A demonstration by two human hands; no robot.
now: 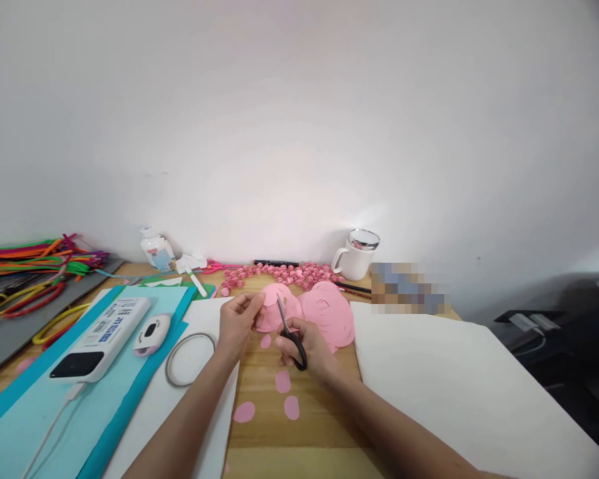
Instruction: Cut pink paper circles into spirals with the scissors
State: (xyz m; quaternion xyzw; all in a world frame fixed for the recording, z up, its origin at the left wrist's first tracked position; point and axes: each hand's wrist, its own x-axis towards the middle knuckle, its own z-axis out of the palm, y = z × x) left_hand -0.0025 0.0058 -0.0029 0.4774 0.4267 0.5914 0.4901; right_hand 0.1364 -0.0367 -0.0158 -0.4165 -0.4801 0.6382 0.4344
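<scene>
My left hand (pixel 242 322) pinches a small pink paper circle (pixel 270 295) by its left edge. In my right hand (pixel 304 346) is a pair of black-handled scissors (pixel 293 342), blades pointing up and away, their tips beside the held circle. Whether the blades touch the paper I cannot tell. Behind both hands lies a pile of pink paper circles (pixel 329 316), partly covered by my fingers. Several loose pink paper pieces (pixel 244 412) are scattered on the wooden table (pixel 264 436) nearer to me. Many small rolled pink paper pieces (pixel 312 274) sit farther back.
White sheets (pixel 429 359) lie on both sides. At left are a white power bank (pixel 104 339) with a cable, a small white device (pixel 151 334), a ring (pixel 172 362) and colourful pipe cleaners (pixel 34 256). A bottle (pixel 157 249) and lidded mug (pixel 358 256) stand near the wall.
</scene>
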